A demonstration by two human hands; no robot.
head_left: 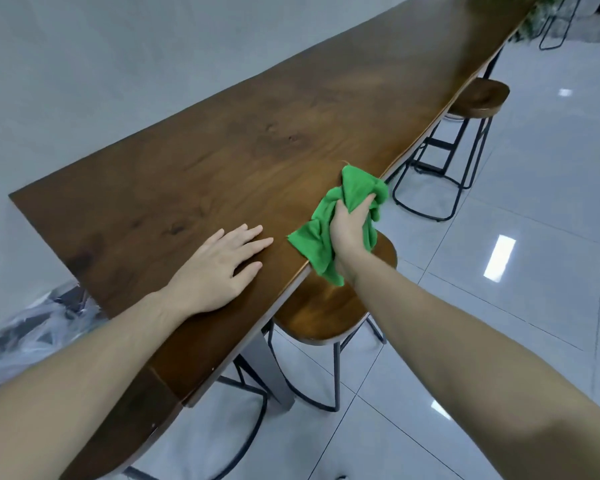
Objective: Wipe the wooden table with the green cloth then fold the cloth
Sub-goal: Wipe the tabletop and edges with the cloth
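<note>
R hand (349, 230) w/ green cloth (352, 188)

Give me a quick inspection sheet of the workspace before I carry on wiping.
Surface: long wooden table, dark brown, set along a pale wall.
Job's things: green cloth, bunched, at the table's right edge, part hanging over it.
Clutter: nothing seen on the tabletop.
Grips: right hand grips the cloth; left hand rests flat on the wood, fingers straight.
Cables: nothing seen.
Surroundings: wooden stools on black metal frames beside the table, glossy white floor tiles, clear plastic wrap at lower left, greenery at the far end.
</note>
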